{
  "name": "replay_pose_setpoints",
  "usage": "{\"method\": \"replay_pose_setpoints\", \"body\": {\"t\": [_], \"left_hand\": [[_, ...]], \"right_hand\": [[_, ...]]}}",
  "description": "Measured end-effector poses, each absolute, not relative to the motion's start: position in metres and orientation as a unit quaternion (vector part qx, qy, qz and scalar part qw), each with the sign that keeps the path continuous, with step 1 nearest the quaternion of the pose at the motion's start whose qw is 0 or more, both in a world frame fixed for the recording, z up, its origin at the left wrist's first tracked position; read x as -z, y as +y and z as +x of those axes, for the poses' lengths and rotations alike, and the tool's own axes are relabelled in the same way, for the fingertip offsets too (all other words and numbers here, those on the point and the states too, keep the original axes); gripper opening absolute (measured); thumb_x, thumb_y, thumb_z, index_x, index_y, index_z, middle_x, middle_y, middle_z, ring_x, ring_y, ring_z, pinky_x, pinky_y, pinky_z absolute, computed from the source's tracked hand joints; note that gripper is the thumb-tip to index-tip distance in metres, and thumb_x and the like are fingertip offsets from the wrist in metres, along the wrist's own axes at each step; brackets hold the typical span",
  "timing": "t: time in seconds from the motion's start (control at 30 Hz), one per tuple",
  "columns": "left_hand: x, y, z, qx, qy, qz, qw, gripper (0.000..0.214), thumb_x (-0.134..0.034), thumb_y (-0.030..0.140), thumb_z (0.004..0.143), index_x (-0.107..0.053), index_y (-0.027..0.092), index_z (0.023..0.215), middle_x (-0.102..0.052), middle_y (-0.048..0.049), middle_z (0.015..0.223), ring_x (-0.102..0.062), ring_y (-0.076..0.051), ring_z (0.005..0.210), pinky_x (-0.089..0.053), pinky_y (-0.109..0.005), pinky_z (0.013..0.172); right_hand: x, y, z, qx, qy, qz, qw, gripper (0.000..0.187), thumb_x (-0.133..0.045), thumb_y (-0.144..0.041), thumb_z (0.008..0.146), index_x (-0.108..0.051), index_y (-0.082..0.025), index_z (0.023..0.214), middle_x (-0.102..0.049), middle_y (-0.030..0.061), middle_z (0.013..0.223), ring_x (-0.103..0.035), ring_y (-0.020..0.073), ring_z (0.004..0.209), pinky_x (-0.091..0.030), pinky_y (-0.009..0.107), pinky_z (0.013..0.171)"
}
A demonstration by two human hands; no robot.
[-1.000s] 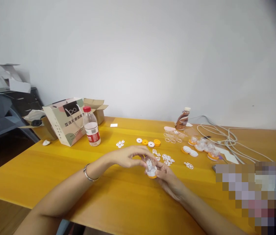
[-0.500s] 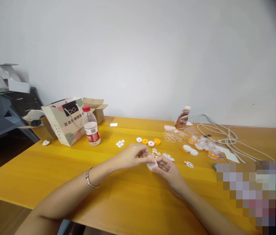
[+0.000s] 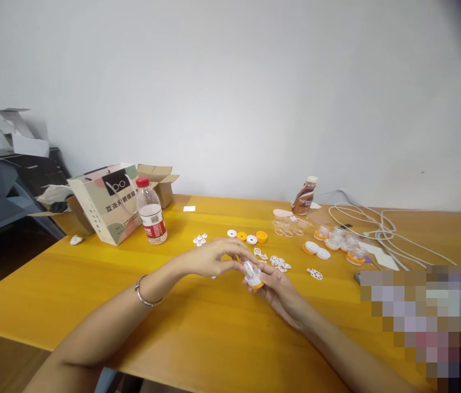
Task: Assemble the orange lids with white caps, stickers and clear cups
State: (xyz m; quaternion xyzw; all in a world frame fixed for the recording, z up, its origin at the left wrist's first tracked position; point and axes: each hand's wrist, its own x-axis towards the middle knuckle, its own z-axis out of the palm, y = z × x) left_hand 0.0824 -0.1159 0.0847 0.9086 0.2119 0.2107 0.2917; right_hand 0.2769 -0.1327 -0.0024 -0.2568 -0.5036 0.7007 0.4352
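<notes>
Both my hands meet over the middle of the yellow table (image 3: 91, 284). My right hand (image 3: 277, 286) cups a small part with an orange base, a white ring and a clear dome (image 3: 252, 274). My left hand (image 3: 214, 257), with a metal bangle on the wrist, pinches the top of that clear dome with curled fingers. Just behind the hands lie several small white flat pieces (image 3: 277, 262) and white and orange round caps (image 3: 250, 238).
A water bottle with a red cap (image 3: 150, 212), a paper bag (image 3: 107, 202) and a cardboard box (image 3: 162, 180) stand at the back left. A brown drink bottle (image 3: 304, 197), assembled dome parts (image 3: 339, 243) and white cables (image 3: 381, 229) lie at the back right.
The part is turned in my hands: half a second ago its white side faced up, now the clear dome and orange base show again. Both hands stay together near the table's middle.
</notes>
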Motion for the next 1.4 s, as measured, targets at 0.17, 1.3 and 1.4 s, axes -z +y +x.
{"method": "replay_pose_setpoints", "body": {"t": [0.17, 1.3, 1.4], "left_hand": [[-0.076, -0.124, 0.092, -0.253, 0.329, 0.889, 0.194, 0.025, -0.044, 0.034, 0.084, -0.061, 0.016, 0.09, -0.062, -0.0029, 0.077, -0.053, -0.01, 0.066, -0.039, -0.02, 0.06], [-0.057, -0.119, 0.098, -0.221, 0.368, 0.897, 0.107, 0.029, -0.035, 0.036, 0.088, -0.052, 0.015, 0.095, -0.061, -0.0047, 0.076, -0.055, -0.013, 0.066, -0.039, -0.022, 0.06], [-0.048, -0.118, 0.103, -0.184, 0.482, 0.857, 0.018, 0.045, -0.023, 0.038, 0.091, -0.057, 0.014, 0.074, -0.058, -0.0045, 0.058, -0.052, -0.013, 0.052, -0.034, -0.022, 0.051]], "right_hand": [[0.004, -0.132, 0.276, -0.632, -0.554, -0.282, 0.463, 0.021, -0.066, -0.034, 0.068, -0.059, -0.02, 0.082, -0.063, 0.0025, 0.08, -0.058, 0.0141, 0.072, -0.047, 0.027, 0.071], [0.004, -0.14, 0.271, -0.658, -0.511, -0.248, 0.494, 0.02, -0.061, -0.034, 0.075, -0.052, -0.023, 0.089, -0.058, -0.001, 0.075, -0.053, 0.0115, 0.064, -0.043, 0.026, 0.066], [0.006, -0.142, 0.27, -0.601, -0.562, -0.26, 0.505, 0.022, -0.064, -0.03, 0.072, -0.05, -0.026, 0.089, -0.058, -0.0021, 0.079, -0.054, 0.0121, 0.067, -0.043, 0.028, 0.068]]}}
